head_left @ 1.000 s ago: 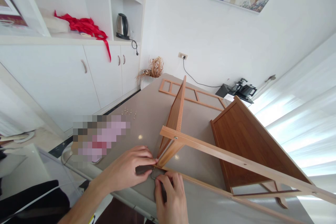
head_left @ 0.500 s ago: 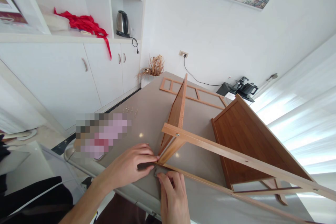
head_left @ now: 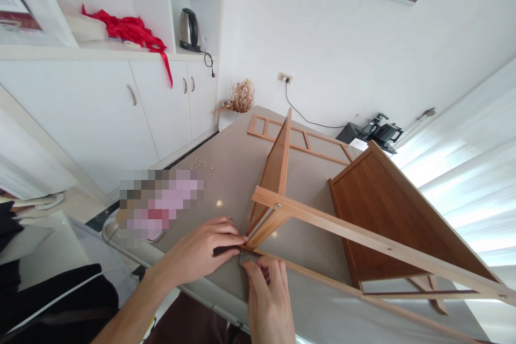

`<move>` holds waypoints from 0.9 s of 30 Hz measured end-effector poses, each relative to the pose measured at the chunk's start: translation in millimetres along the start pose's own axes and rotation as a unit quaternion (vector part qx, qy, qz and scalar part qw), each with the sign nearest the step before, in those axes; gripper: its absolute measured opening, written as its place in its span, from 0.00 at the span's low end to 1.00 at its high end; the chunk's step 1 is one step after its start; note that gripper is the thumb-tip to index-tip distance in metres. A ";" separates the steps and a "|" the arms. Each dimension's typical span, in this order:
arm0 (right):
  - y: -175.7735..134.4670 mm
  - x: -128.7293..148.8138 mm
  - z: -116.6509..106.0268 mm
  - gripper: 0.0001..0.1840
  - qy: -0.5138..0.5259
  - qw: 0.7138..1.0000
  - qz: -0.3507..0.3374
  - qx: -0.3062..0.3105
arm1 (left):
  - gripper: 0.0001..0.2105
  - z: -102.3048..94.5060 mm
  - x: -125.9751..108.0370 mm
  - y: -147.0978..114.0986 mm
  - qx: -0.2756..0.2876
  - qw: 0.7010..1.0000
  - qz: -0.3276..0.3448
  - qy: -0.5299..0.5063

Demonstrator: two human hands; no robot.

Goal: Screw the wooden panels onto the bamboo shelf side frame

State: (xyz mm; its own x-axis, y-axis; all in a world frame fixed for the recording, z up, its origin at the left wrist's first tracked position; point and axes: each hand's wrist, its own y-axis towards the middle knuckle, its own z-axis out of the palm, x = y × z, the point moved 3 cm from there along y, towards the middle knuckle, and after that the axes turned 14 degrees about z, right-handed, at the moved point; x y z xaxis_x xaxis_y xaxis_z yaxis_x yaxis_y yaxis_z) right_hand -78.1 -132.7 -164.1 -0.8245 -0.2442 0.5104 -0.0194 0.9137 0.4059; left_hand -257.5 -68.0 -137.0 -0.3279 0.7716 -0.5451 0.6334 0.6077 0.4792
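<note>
A wooden frame [head_left: 334, 223] with slim rails and upright panels stands on the table. My left hand [head_left: 213, 247] grips its near lower corner, forefinger along the wood and thumb below, closed on the rail end. Just right of it, my right hand [head_left: 268, 290] is closed in a pinch on a small, thin, bent metal hex key [head_left: 242, 259]. The key's tip meets the corner by my left thumb; the screw head there is too small to make out. A bolt head [head_left: 278, 205] shows in the upper rail. The larger brown panel [head_left: 391, 215] slants at the right of the frame.
Several small screws [head_left: 203, 166] lie on the grey table [head_left: 231, 172] at the left, beyond a blurred pink item [head_left: 173, 193]. A flat ladder-like wooden frame [head_left: 298, 140] rests at the back. A black kettle set [head_left: 379, 131] stands behind the panel.
The view has shifted slightly, so the scene sits a little to the right. Both hands stay at the same corner; the right fingers and the hex key have turned a little.
</note>
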 end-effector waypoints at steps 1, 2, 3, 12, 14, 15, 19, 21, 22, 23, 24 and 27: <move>0.3 0.4 -0.2 0.15 0.000 1.000 -0.002 -0.001 | 0.10 -0.2 -0.3 0.3 0.000 1.000 0.000 -0.001; 0.6 0.4 -0.2 0.16 0.000 1.000 -0.003 -0.001 | 0.10 -0.4 -0.4 0.5 0.000 1.000 0.002 -0.001; 1.0 0.1 -0.1 0.16 -0.001 1.000 -0.009 -0.001 | 0.10 -0.5 -0.4 0.6 0.000 1.000 0.004 -0.001; -0.5 1.1 3.4 0.17 -0.021 1.000 -0.017 0.011 | 0.10 -0.4 1.4 -0.1 0.005 1.000 0.002 -0.001; -1.9 4.7 4.2 0.17 -0.021 1.000 0.006 0.002 | 0.10 -1.1 0.2 0.7 -0.002 1.000 0.007 -0.006; -2.7 6.5 4.7 0.17 -0.021 1.000 0.011 -0.002 | 0.11 -1.3 -0.3 1.1 -0.006 1.000 0.009 -0.008; -5.1 9.7 7.0 0.18 -0.036 0.999 0.021 -0.003 | 0.13 -1.5 -1.8 2.0 -0.016 1.000 0.004 -0.004; -5.5 9.8 7.3 0.18 -0.046 0.999 0.023 0.001 | 0.13 -1.6 -2.7 2.9 -0.007 1.000 -0.005 0.002; -5.4 9.9 6.9 0.18 -0.049 0.999 0.023 0.000 | 0.13 -1.9 -3.4 3.6 -0.001 1.000 -0.008 0.006; -5.1 10.1 6.2 0.17 -0.050 0.999 0.022 -0.003 | 0.12 -2.4 -4.3 4.4 0.004 1.000 -0.008 0.009; -4.4 10.4 5.3 0.17 -0.048 0.999 0.019 -0.008 | 0.12 -3.0 -5.2 5.2 0.008 1.000 -0.007 0.012; -1.5 11.0 2.1 0.14 -0.037 0.999 0.006 -0.026 | 0.12 -4.8 -7.7 7.1 0.016 1.000 0.001 0.019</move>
State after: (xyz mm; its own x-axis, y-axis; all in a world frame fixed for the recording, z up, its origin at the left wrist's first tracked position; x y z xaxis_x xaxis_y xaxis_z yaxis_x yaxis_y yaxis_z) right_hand -88.3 -136.1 -160.7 -0.8646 -0.2069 0.4580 0.0181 0.8979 0.4398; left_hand -253.9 -68.7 -126.1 -0.3528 0.7799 -0.5171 0.6557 0.6003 0.4579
